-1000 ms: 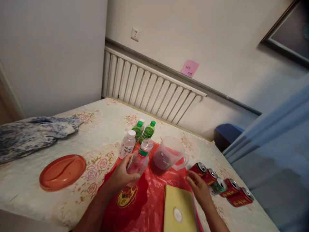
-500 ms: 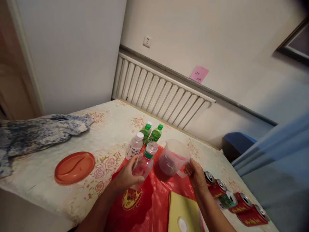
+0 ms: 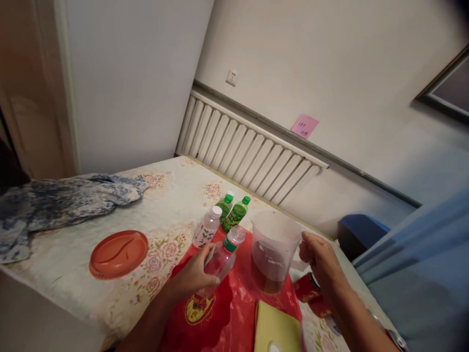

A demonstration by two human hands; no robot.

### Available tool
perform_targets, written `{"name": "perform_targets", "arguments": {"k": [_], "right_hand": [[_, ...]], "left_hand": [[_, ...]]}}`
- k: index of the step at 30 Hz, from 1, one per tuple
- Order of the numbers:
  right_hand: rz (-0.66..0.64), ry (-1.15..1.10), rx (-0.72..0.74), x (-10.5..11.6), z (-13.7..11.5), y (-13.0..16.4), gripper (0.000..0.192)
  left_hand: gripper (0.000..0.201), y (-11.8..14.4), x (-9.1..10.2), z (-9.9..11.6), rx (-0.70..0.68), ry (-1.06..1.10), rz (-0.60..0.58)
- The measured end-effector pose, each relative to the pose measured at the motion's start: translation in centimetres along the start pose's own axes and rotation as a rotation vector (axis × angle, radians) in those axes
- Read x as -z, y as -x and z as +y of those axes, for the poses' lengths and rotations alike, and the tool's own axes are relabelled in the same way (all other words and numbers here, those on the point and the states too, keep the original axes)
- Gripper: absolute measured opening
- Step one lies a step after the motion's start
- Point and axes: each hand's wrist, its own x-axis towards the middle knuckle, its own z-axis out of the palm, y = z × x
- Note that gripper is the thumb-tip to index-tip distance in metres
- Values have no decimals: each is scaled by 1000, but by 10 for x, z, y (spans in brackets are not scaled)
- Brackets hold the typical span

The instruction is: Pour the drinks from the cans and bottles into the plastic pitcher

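My left hand (image 3: pixel 200 276) is wrapped round a clear plastic bottle (image 3: pixel 222 259) with no cap and a green neck band. The bottle leans slightly to the right over the red plastic sheet (image 3: pixel 238 313). To its right, my right hand (image 3: pixel 320 252) grips the handle of a translucent measuring jug (image 3: pixel 273 249), which has dark liquid in its lower part. Jug and bottle mouth are apart. Just behind the held bottle stands a clear bottle with a white cap (image 3: pixel 207 227). Two green-labelled bottles (image 3: pixel 235 215) are farther back.
An orange oval lid or dish (image 3: pixel 119 254) lies on the flowered tablecloth at left, near a crumpled blue-and-white cloth (image 3: pixel 73 200). A folded yellow cloth (image 3: pixel 276 325) is in front. Red cans (image 3: pixel 308 288) stand at right, partly behind my right arm. A radiator (image 3: pixel 242 146) lines the wall.
My right hand has raised the jug and brought it nearer and to the right, setting it more upright. The left hand keeps hold of the bottle. The view has shifted slightly.
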Motion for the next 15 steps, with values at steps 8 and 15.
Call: {"name": "perform_targets", "arguments": {"k": [8, 15], "right_hand": [[-138, 128, -33, 17, -40, -15, 54], [-224, 437, 15, 19, -65, -22, 55]], "left_hand": [[73, -1, -1, -4, -38, 42, -41], [73, 1, -3, 3, 19, 0, -45]]}}
